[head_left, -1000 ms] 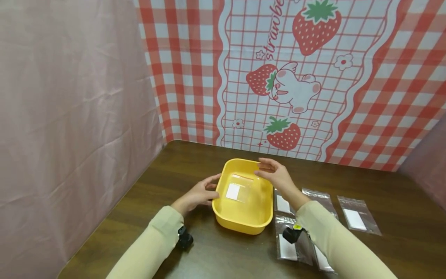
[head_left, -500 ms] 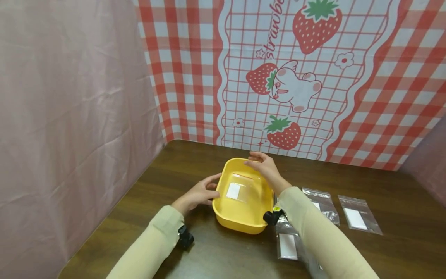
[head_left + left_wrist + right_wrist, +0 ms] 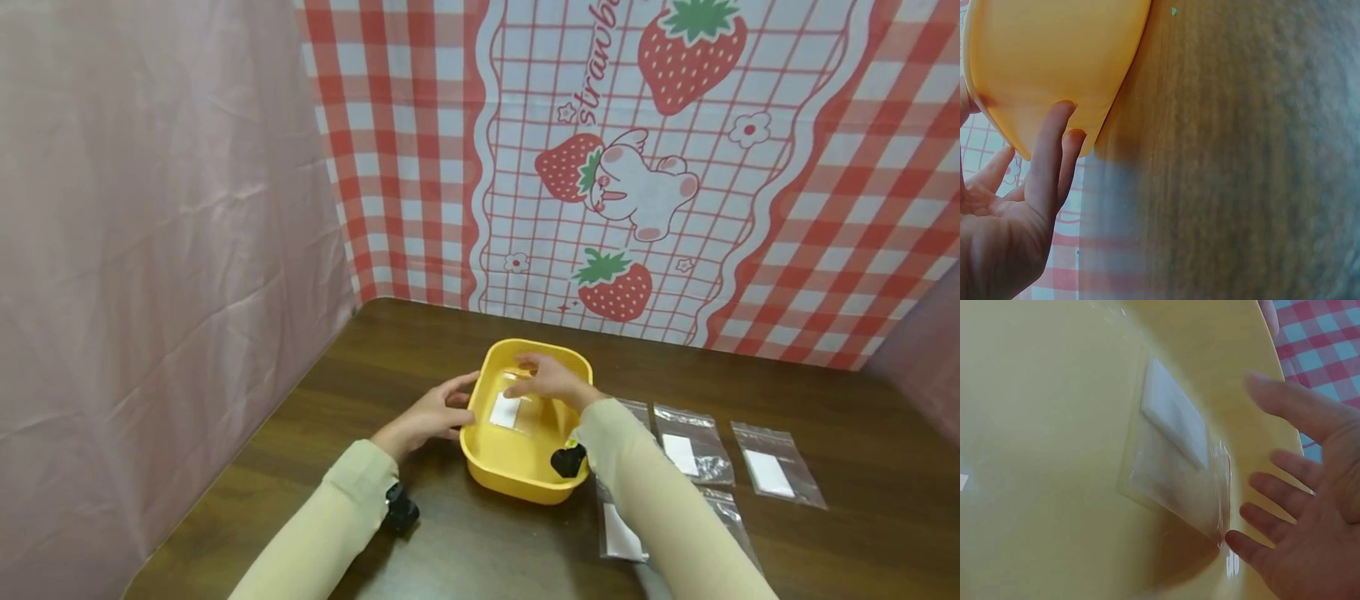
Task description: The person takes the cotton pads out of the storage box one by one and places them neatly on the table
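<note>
A yellow plastic basin (image 3: pixel 517 485) stands on the brown table. My left hand (image 3: pixel 425 419) holds its left side, thumb over the rim and the other fingers along the outer wall. Inside the basin lies a clear zip bag with a white flat piece (image 3: pixel 506 410) in it. Over this bag my right hand (image 3: pixel 551 382) reaches into the basin with its fingers spread. In the right wrist view, the little finger is at the edge of the bag (image 3: pixel 1175 475), and whether it touches is unclear. Nothing is gripped by the right hand.
Several more clear zip bags with white pieces lie on the table right of the basin, among them a middle bag (image 3: pixel 679 454) and a far-right bag (image 3: pixel 768 473). The right sleeve (image 3: pixel 645 483) covers some. A checked strawberry cloth (image 3: pixel 420 167) hangs behind the table.
My right hand has moved left from the basin's far right rim and down into the basin, over the bag. The left hand and the basin stay nearly in place.
</note>
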Demonstrator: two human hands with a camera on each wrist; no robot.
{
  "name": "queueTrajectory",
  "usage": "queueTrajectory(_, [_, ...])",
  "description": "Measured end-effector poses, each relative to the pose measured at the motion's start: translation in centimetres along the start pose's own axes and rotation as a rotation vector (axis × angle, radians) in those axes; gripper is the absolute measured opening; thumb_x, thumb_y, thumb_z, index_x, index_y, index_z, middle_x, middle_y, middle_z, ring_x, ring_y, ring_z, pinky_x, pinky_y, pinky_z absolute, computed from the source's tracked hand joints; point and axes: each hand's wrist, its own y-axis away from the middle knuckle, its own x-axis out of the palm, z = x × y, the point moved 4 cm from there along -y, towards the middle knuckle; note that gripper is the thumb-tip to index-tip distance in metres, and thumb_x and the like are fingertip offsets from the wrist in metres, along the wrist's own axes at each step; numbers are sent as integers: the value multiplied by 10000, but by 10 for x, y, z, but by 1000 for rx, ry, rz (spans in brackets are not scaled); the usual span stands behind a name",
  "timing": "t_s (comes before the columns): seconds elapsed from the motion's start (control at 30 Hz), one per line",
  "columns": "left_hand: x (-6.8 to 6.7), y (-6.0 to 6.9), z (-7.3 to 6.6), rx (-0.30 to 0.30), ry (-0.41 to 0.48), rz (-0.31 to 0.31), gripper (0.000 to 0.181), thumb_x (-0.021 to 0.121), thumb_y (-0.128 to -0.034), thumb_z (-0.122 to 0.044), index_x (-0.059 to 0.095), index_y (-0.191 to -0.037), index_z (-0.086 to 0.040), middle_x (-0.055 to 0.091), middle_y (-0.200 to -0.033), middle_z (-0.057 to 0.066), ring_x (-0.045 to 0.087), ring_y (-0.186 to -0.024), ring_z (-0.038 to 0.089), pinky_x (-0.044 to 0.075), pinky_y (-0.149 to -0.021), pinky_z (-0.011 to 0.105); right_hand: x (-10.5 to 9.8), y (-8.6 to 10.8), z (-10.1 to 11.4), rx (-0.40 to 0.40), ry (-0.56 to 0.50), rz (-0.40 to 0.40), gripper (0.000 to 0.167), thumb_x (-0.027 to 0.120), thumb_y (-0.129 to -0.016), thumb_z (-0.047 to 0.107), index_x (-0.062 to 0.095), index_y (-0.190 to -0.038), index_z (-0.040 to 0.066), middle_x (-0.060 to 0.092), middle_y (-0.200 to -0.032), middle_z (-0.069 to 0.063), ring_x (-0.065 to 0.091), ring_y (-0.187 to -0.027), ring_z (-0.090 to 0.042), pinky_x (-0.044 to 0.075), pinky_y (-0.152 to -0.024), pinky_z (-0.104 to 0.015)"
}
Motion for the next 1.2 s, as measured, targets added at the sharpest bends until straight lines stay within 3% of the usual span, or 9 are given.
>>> queueTrajectory(0.27, [0,0,-2,5,-1,-4,724,606,-783,0,358,-1442,-174,472,-1271,213,592,-933,275,542,-697,398,11,5,2,-53,172,274,878,822,-677,135,347,-1393,-47,368,-1407,-228,344,-1260,-337,234,-1073,-453])
queueTrajectory(0.43, [-1,1,-3,-2,-13,-14,721,614,-788,-9,363,-1441,-184,469,-1272,207,590,-920,257,541,-698,393,14,7,3,-94,282,342,823,821,-667,88,400,-1362,-37,433,-1359,-179,393,-1185,-280,242,-1069,-435])
queueTrajectory(0.67, [-1,2,-3,3,-8,-11,721,609,-791,-4,356,-1443,-177,486,-1261,204,592,-922,261,541,-689,389,12,7,6,-112,336,310,705,770,-657,22,494,-1305,1,461,-1332,-183,434,-1112,-274,315,-1021,-428])
queueTrajectory(0.93, [0,1,-1,-3,-7,-4,721,608,-793,-4,353,-1445,-175,488,-1262,207,593,-917,262,539,-688,386,9,6,6,-146,324,238,716,706,-604,-76,510,-1290,-19,529,-1258,-167,474,-928,-231,423,-848,-316])
queueTrajectory(1.2, [-1,1,0,-26,-29,-2,705,620,-808,-36,358,-1443,-199,466,-1288,200,591,-935,257,537,-717,396,1,6,10,-198,323,159,621,699,-670,-42,535,-1268,-5,530,-1256,-202,495,-1104,-325,391,-967,-450])
